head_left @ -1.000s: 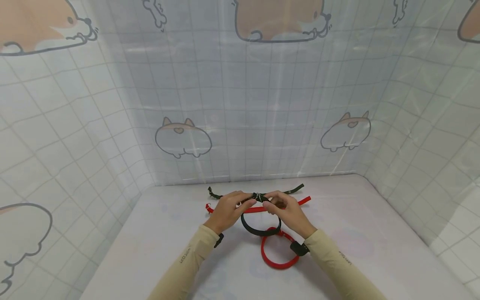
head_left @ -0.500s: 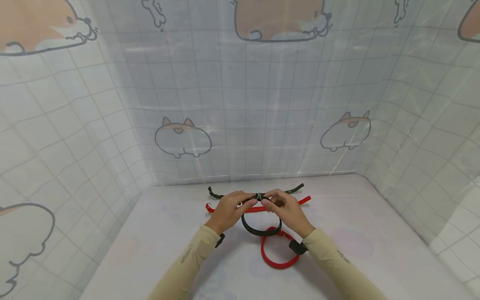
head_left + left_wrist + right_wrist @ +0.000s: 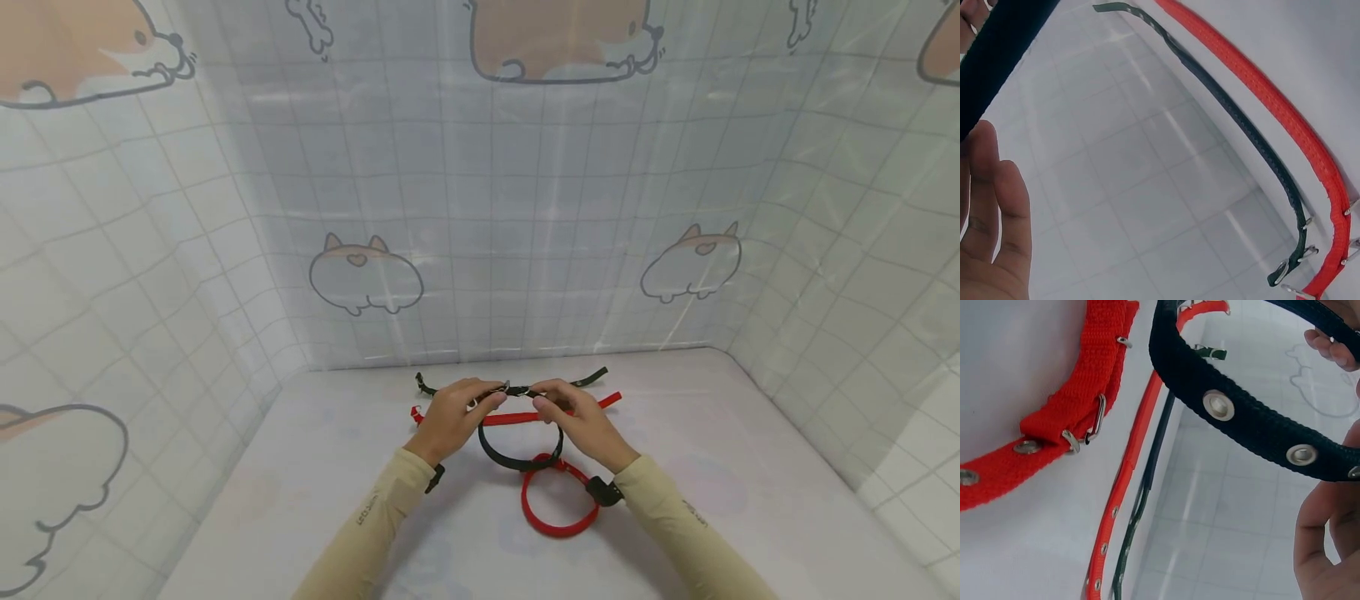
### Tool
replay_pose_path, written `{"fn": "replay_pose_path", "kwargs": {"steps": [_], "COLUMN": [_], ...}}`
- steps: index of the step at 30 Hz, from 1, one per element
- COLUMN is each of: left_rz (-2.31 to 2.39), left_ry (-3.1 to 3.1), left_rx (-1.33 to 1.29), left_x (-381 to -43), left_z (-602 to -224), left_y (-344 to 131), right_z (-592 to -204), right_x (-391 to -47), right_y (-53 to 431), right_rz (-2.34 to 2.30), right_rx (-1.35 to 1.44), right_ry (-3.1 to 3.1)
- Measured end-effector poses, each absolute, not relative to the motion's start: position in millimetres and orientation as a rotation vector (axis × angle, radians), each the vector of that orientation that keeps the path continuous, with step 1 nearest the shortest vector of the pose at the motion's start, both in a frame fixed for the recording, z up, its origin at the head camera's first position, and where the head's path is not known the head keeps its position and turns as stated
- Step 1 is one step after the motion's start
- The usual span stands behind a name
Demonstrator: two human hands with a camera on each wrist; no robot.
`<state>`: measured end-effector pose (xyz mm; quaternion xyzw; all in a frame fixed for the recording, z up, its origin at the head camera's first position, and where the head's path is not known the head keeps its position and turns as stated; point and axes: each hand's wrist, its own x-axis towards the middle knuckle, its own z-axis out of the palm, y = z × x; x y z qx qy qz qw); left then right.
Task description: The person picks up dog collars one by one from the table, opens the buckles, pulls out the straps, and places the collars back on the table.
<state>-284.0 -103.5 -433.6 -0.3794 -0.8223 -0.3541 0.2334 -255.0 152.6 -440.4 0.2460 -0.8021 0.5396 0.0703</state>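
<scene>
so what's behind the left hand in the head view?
The red strap and, farther back, the dark strap; their buckle ends show left of the left hand. It covers a stretch of each, though the left wrist view shows both running on.

The left hand and right hand partly hide the green strap near the table's far edge. The dark collar's metal fitting is too small to tell.

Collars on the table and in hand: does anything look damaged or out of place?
Nothing stands out. The red strap and dark green strap lie open, roughly side by side; the red collar lies looped; the left hand and right hand hold the dark collar. No tears show, though fine wear would be hard to see.
</scene>
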Motion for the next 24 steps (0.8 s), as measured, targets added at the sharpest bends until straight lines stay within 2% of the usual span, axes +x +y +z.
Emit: {"fn": "replay_pose_path", "kwargs": {"steps": [24], "left_rz": [-0.995], "left_ry": [-2.389], "left_rx": [-0.865], "left_x": [-296], "left_z": [-439], "left_y": [-125], "right_z": [-445], "right_x": [-267], "right_y": [180], "right_rz": [1.349], "right_rx": [0.542], "right_ry": [-2.383]}}
